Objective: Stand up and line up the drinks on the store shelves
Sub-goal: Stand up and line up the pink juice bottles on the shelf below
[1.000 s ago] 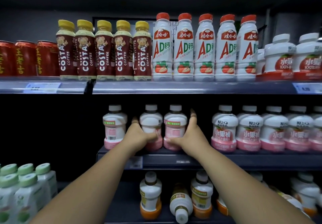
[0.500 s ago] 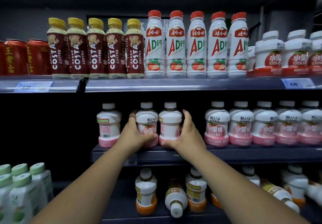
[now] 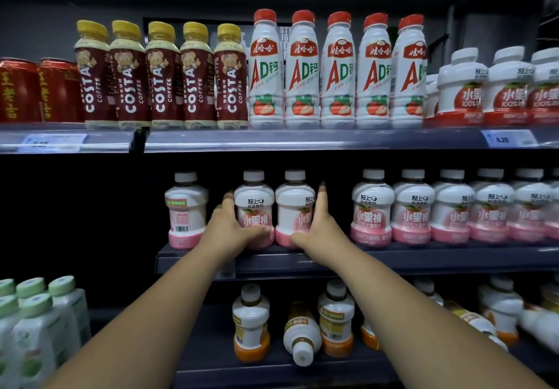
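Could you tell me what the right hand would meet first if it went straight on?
Probably nothing soon: the right hand points past its pink bottle into the dark gap; depth there is unclear.

We see the top dark metal shelf (image 3: 302, 142) carrying red cans (image 3: 18, 92), brown yellow-capped coffee bottles (image 3: 163, 86) and white red-capped bottles (image 3: 337, 80). The middle shelf (image 3: 393, 260) bears upright squat white pink-based bottles (image 3: 413, 210); on the bottom shelf (image 3: 211, 358), one orange-based bottle (image 3: 301, 332) lies toppled.
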